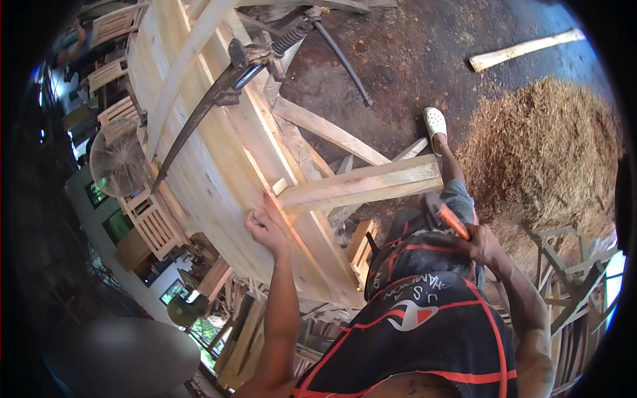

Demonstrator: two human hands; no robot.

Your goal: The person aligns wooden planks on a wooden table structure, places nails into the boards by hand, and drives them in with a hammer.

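Note:
My right hand (483,244) is wrapped around the orange handle of a hammer (452,221), whose dark head lies close to my lap. My left hand (267,231) is at the broad pale wooden panel (229,176), its fingers curled inward; what they hold, if anything, is hidden. Just beyond those fingers is a small wood block (279,186), by the end of a thick wooden beam (365,184) that juts from the panel's edge toward my right. A metal bar clamp (255,63) with a coiled spring lies across the panel's far part.
Wood shavings (544,149) are heaped on the dark floor at the right, with a loose wooden stick (527,50) beyond. Slatted wooden pieces (156,219) and a round fan (121,158) stand at the left. A wooden frame (570,278) is at lower right.

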